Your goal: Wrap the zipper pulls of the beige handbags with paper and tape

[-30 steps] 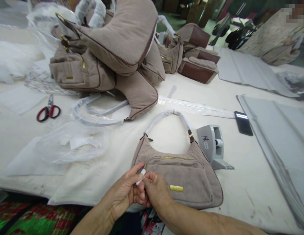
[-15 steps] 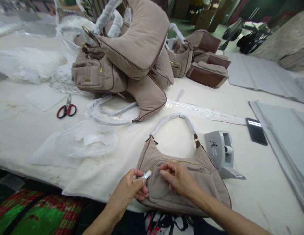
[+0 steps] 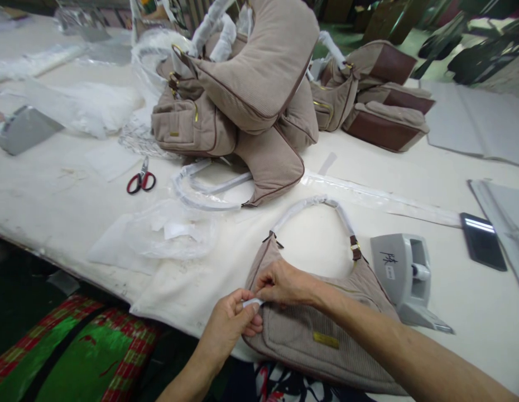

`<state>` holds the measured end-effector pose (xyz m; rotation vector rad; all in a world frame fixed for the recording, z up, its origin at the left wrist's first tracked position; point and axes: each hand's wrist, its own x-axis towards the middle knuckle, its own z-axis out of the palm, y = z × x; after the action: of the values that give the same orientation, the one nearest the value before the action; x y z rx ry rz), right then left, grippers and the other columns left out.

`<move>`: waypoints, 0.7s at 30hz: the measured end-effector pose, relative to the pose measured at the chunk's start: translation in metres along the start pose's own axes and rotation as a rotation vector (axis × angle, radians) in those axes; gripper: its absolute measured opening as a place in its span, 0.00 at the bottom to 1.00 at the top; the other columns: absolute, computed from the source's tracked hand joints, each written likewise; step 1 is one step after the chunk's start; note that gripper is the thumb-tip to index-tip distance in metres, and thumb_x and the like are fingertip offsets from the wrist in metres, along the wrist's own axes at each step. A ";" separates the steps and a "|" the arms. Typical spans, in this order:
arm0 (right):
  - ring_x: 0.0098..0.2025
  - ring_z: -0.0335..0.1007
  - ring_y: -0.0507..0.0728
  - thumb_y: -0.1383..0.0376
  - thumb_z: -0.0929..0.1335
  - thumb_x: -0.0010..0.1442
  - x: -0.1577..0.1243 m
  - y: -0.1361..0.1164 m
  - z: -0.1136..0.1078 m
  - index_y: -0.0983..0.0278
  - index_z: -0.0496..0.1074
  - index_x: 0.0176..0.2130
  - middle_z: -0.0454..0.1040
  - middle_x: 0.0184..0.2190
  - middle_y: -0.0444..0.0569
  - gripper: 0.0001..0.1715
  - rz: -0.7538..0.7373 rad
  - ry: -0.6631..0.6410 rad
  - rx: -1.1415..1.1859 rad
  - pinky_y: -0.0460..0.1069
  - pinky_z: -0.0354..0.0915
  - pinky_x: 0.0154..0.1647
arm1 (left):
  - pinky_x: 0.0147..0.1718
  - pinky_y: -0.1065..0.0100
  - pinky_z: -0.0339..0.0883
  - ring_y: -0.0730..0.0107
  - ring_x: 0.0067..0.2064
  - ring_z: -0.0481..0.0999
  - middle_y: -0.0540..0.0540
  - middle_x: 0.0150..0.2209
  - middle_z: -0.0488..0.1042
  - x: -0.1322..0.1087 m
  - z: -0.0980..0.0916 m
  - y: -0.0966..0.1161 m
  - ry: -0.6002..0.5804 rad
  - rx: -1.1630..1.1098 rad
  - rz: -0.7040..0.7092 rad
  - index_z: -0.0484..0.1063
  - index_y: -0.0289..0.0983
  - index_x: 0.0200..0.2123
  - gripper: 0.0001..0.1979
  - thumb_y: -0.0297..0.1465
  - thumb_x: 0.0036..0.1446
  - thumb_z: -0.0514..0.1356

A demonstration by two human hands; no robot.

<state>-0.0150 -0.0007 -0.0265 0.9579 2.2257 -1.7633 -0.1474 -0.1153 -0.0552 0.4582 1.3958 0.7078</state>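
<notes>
**Two hands at the zipper end of a corduroy shoulder bag**

A beige corduroy shoulder bag with brown piping lay flat at the lower centre of the frame, on the near edge of the white cloth-covered tabletop, its plastic-wrapped handle arching away from the viewer. The left hand was closed, pinching a small white strip between thumb and forefinger at the bag's upper left corner. The right hand rested on the bag just beside it, fingertips narrowed onto the same strip. A grey tape dispenser stood just right of the bag, and a dark phone lay farther right. Red-handled scissors lay at centre left. A pile of matching beige bags occupied the upper centre.
</notes>
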 end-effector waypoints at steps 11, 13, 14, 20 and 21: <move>0.34 0.65 0.52 0.68 0.62 0.58 -0.020 0.017 -0.002 0.64 0.71 0.38 0.69 0.31 0.47 0.10 -0.251 0.287 -0.267 0.45 0.59 0.36 | 0.22 0.72 0.65 0.70 0.23 0.73 0.50 0.19 0.71 -0.003 0.000 0.002 -0.006 -0.046 -0.030 0.64 0.35 0.31 0.13 0.40 0.49 0.58; 0.36 0.65 0.53 0.65 0.64 0.57 -0.023 0.017 0.002 0.63 0.71 0.41 0.68 0.36 0.49 0.11 -0.261 0.268 -0.292 0.45 0.60 0.37 | 0.23 0.72 0.64 0.70 0.23 0.73 0.50 0.20 0.72 -0.004 0.001 0.001 0.021 0.016 0.021 0.65 0.35 0.34 0.14 0.40 0.50 0.57; 0.36 0.65 0.53 0.63 0.65 0.56 -0.024 0.017 0.005 0.62 0.71 0.41 0.68 0.37 0.49 0.12 -0.270 0.251 -0.314 0.45 0.60 0.37 | 0.23 0.72 0.65 0.69 0.24 0.73 0.50 0.20 0.72 -0.005 0.001 0.000 0.037 0.050 0.051 0.66 0.35 0.36 0.15 0.41 0.51 0.57; 0.32 0.65 0.52 0.60 0.62 0.60 -0.022 0.024 0.022 0.62 0.71 0.36 0.68 0.34 0.48 0.11 -0.266 0.257 -0.528 0.45 0.58 0.29 | 0.28 0.71 0.66 0.68 0.26 0.73 0.49 0.22 0.73 -0.012 0.001 -0.007 0.093 0.249 0.247 0.71 0.36 0.41 0.17 0.40 0.54 0.54; 0.32 0.64 0.52 0.60 0.62 0.60 -0.021 0.025 0.024 0.63 0.71 0.35 0.68 0.33 0.48 0.12 -0.271 0.266 -0.548 0.45 0.58 0.28 | 0.28 0.71 0.66 0.68 0.26 0.73 0.49 0.21 0.73 -0.013 0.000 -0.007 0.101 0.285 0.282 0.71 0.36 0.41 0.16 0.40 0.54 0.54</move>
<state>0.0096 -0.0280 -0.0440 0.8274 2.8958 -1.0295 -0.1462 -0.1289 -0.0508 0.8659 1.5521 0.7692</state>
